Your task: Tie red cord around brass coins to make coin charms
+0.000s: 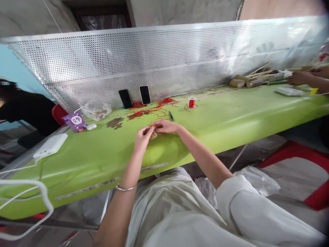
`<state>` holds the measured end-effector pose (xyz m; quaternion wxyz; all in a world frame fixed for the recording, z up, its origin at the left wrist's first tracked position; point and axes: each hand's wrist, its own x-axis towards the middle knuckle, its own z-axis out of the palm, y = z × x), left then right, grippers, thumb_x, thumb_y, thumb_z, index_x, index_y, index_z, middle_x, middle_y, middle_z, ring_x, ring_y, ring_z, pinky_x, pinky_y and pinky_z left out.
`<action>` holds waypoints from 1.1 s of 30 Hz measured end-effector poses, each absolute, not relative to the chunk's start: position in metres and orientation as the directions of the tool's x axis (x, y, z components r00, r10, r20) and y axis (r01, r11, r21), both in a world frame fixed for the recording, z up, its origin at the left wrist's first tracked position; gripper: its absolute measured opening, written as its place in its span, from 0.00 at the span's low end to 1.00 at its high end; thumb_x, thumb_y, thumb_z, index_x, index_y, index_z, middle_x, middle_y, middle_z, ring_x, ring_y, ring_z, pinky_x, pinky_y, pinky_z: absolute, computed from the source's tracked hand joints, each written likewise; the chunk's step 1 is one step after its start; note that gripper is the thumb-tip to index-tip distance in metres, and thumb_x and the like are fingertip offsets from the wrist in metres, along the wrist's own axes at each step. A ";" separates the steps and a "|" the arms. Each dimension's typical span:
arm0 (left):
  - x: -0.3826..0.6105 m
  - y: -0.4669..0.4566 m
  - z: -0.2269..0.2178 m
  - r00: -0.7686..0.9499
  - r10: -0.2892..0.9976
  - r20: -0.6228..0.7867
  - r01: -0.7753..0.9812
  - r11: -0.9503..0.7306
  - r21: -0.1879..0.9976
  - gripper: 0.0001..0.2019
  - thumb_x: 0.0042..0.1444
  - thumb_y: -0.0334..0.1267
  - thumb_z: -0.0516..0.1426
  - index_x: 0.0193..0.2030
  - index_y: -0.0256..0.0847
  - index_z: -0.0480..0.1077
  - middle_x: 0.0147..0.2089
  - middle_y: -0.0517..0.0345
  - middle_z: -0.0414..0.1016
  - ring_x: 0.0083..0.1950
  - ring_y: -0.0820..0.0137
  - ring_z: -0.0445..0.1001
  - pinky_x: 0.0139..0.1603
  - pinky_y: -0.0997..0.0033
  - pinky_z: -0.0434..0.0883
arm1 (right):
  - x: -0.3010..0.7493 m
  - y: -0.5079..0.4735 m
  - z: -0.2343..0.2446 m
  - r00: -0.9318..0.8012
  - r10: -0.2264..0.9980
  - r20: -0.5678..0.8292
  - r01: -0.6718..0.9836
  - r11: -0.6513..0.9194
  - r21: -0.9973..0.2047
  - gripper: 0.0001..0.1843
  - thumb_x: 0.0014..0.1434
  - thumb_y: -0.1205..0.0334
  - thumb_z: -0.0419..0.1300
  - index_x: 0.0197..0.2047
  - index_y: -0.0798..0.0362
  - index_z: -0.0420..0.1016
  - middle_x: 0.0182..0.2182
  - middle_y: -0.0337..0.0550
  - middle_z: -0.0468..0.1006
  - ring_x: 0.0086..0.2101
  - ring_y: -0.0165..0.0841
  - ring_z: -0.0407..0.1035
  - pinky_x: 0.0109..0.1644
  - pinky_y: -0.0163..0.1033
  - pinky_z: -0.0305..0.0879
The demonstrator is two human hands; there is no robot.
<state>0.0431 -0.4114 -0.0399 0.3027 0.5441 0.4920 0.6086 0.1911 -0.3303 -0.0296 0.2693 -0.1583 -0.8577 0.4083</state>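
Observation:
My left hand (144,135) and my right hand (166,127) meet over the near part of the green table (205,127). Both are closed, with fingertips pinching a red cord (152,126). Below the fingertips shows a small cluster of tan, coin-like pieces (153,134), partly hidden by the fingers. Just beyond lie loose red cords (146,111) in a tangle. A small dark tool, perhaps thread snips (171,116), rests close to my right hand. Farther left is a pile of brownish coins (114,122).
Two phones (145,95) lean against the perforated metal screen (123,58). A spool of red cord (192,103) stands to the right. At left are a purple packet (74,122), a plastic bag (97,110) and a white power strip (51,145). Another person's hands (305,77) work beside wooden pieces.

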 end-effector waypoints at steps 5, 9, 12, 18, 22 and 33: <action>0.042 -0.409 -0.042 -0.218 0.905 0.366 0.165 -0.336 0.927 0.18 0.41 0.50 0.64 0.33 0.36 0.76 0.29 0.54 0.77 0.31 0.69 0.72 0.32 0.72 0.67 | 0.191 -0.330 -0.031 -0.762 0.528 0.376 0.021 0.601 -0.799 0.19 0.54 0.69 0.56 0.50 0.58 0.63 0.24 0.35 0.70 0.24 0.25 0.64 0.26 0.28 0.61; 0.041 -0.408 -0.043 -0.215 0.905 0.369 0.167 -0.338 0.926 0.18 0.41 0.50 0.64 0.32 0.36 0.76 0.29 0.55 0.77 0.31 0.68 0.72 0.32 0.72 0.66 | 0.191 -0.330 -0.030 -0.780 0.493 0.385 -0.025 0.591 -0.806 0.22 0.54 0.72 0.54 0.53 0.56 0.63 0.28 0.36 0.72 0.25 0.24 0.65 0.30 0.29 0.64; 0.042 -0.410 -0.041 -0.209 0.906 0.369 0.169 -0.338 0.926 0.18 0.41 0.50 0.64 0.32 0.36 0.76 0.29 0.55 0.77 0.31 0.69 0.72 0.31 0.73 0.66 | 0.190 -0.328 -0.031 -0.779 0.496 0.383 -0.013 0.598 -0.801 0.14 0.56 0.70 0.53 0.47 0.58 0.69 0.28 0.38 0.72 0.25 0.24 0.65 0.29 0.30 0.63; 0.043 -0.413 -0.039 -0.205 0.902 0.381 0.168 -0.351 0.921 0.17 0.42 0.49 0.64 0.32 0.36 0.77 0.27 0.56 0.76 0.28 0.70 0.71 0.28 0.74 0.64 | 0.190 -0.325 -0.033 -0.760 0.520 0.391 0.021 0.620 -0.784 0.09 0.56 0.64 0.57 0.38 0.59 0.72 0.28 0.40 0.73 0.27 0.26 0.65 0.33 0.32 0.62; 0.043 -0.412 -0.039 -0.213 0.893 0.397 0.162 -0.369 0.915 0.17 0.42 0.48 0.64 0.34 0.37 0.77 0.29 0.56 0.77 0.30 0.70 0.72 0.29 0.74 0.66 | 0.192 -0.329 -0.031 -0.782 0.503 0.368 0.033 0.623 -0.782 0.09 0.55 0.61 0.58 0.32 0.60 0.73 0.24 0.38 0.70 0.26 0.26 0.63 0.33 0.32 0.60; 0.042 -0.413 -0.040 -0.235 0.896 0.376 0.157 -0.347 0.925 0.19 0.42 0.49 0.64 0.35 0.35 0.76 0.24 0.58 0.73 0.23 0.74 0.68 0.20 0.78 0.63 | 0.198 -0.341 -0.025 -0.781 0.522 0.342 -0.009 0.538 -0.843 0.11 0.56 0.58 0.57 0.33 0.59 0.72 0.23 0.36 0.69 0.24 0.24 0.62 0.29 0.30 0.58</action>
